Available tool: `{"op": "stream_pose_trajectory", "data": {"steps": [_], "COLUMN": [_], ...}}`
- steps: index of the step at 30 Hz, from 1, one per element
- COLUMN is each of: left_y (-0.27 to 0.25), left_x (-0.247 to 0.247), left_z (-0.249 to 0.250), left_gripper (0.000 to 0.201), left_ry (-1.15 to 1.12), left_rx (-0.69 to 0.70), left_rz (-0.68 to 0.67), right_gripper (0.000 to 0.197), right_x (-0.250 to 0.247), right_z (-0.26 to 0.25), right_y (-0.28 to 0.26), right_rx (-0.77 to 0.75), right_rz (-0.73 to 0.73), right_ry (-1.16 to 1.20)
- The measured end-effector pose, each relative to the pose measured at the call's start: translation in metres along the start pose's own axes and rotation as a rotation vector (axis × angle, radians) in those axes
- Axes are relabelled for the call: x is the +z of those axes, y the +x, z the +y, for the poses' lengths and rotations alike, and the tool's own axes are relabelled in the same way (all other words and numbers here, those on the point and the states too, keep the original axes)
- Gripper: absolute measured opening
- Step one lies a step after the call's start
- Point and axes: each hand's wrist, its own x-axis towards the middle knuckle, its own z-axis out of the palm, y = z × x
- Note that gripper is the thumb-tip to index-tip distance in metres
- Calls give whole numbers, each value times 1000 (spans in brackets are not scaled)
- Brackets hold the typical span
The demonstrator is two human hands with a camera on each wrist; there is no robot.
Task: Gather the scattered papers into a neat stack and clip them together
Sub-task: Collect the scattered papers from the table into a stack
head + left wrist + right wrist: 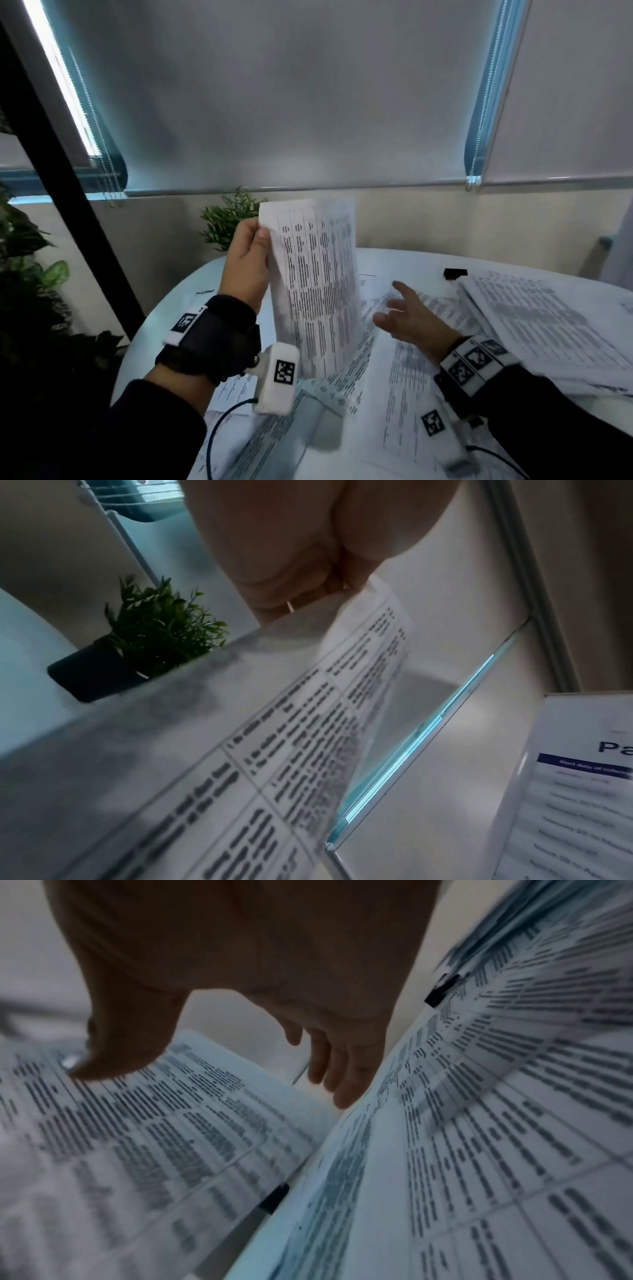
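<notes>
My left hand is raised above the white table and pinches the upper left edge of a printed sheet, which hangs upright; the left wrist view shows the same sheet under my fingers. My right hand hovers open, fingers spread, over loose printed papers in the middle of the table. In the right wrist view its fingers are straight above papers. A thicker pile of papers lies at the right. A black binder clip sits behind that pile, and shows again as clip.
A small potted plant stands at the table's far left edge, seen again as plant. Larger plants and a dark pole are on the left. Window blinds and a wall close off the back.
</notes>
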Motion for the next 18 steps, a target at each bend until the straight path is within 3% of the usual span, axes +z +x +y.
{"op": "stream_pose_trajectory", "data": {"steps": [4, 7, 10, 12, 15, 16, 18], "left_y": [-9, -14, -14, -9, -1, 1, 1], "left_x": [6, 12, 12, 5, -14, -21, -28], "left_z": [8, 19, 24, 13, -24, -40, -67], "left_gripper": [14, 12, 16, 11, 15, 27, 53], "left_ry": [-46, -100, -121, -42, 376, 625, 1132], "left_rx": [42, 67, 31, -26, -151, -176, -245], "left_rz": [-141, -270, -291, -237, -151, -204, -474], "right_gripper": [153, 152, 117, 100, 100, 102, 94], "right_x": [10, 20, 21, 11, -26, -38, -49], "right_z": [-2, 2, 8, 8, 23, 29, 33], "right_y": [8, 10, 7, 8, 22, 27, 31], "right_rx": [-51, -20, -2, 32, 143, 197, 313], "right_rz": [-13, -131, -186, -99, 180, 238, 337], "right_ry": [-11, 59, 189, 209, 68, -69, -339]}}
